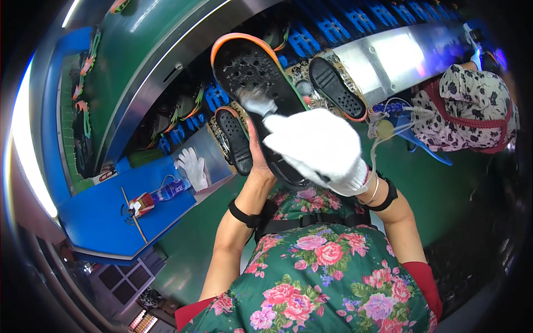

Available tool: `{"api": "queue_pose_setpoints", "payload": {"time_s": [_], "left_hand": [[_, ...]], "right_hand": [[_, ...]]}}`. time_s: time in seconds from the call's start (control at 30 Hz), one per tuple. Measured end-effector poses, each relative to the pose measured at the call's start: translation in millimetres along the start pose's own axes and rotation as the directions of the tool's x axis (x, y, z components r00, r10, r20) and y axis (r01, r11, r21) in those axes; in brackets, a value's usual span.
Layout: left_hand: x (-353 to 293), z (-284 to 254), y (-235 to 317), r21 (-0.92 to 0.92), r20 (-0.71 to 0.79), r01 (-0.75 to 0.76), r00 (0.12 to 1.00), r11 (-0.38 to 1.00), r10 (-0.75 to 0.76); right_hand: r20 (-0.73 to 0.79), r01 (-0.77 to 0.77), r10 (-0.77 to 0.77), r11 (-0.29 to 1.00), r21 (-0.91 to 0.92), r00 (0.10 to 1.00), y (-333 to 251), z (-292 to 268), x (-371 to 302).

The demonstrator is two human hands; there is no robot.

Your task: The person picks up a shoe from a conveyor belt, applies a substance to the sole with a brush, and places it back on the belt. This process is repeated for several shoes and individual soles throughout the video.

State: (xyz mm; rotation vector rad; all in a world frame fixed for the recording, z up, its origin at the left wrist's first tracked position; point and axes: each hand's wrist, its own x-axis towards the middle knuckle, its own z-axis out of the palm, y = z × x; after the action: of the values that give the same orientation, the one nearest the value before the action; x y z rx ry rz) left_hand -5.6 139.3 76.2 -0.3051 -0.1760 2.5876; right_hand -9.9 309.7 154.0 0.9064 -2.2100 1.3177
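Observation:
In front of my chest I hold a large black shoe sole (283, 94), with an orange and green rim and a cluster of holes toward its far end. My bare left hand (257, 152) grips it from the left side, some fingers hidden behind it. My right hand (317, 145) wears a white knitted glove and is closed around a brush (259, 102). Pale bristles, blurred by motion, press on the sole's holed face. Two more dark soles lie beyond: one on the left (233, 139), partly behind my left hand, and one on the right (337, 87).
A row of blue clamps (333, 28) runs along the metal conveyor edge (388, 58). At left, a blue table (105, 213) bears a spare white glove (192, 169), a plastic bottle (173, 190) and a small red box (142, 205). A person in a floral garment (472, 111) stands at right.

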Motion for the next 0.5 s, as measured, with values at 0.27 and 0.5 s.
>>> {"api": "queue_pose_setpoints", "payload": {"time_s": [0.27,0.5], "left_hand": [[12,19,-2,0.345,0.111,-0.060,0.994,0.937,0.023],[22,24,-2,0.194,0.230,-0.192,0.962,0.962,0.146]], "right_hand": [[-0.031,0.031,-0.030,0.999,0.022,0.999,5,-3,-4],[0.033,-0.198,0.200,0.909,0.366,0.979,-2,-3,-22]]}}
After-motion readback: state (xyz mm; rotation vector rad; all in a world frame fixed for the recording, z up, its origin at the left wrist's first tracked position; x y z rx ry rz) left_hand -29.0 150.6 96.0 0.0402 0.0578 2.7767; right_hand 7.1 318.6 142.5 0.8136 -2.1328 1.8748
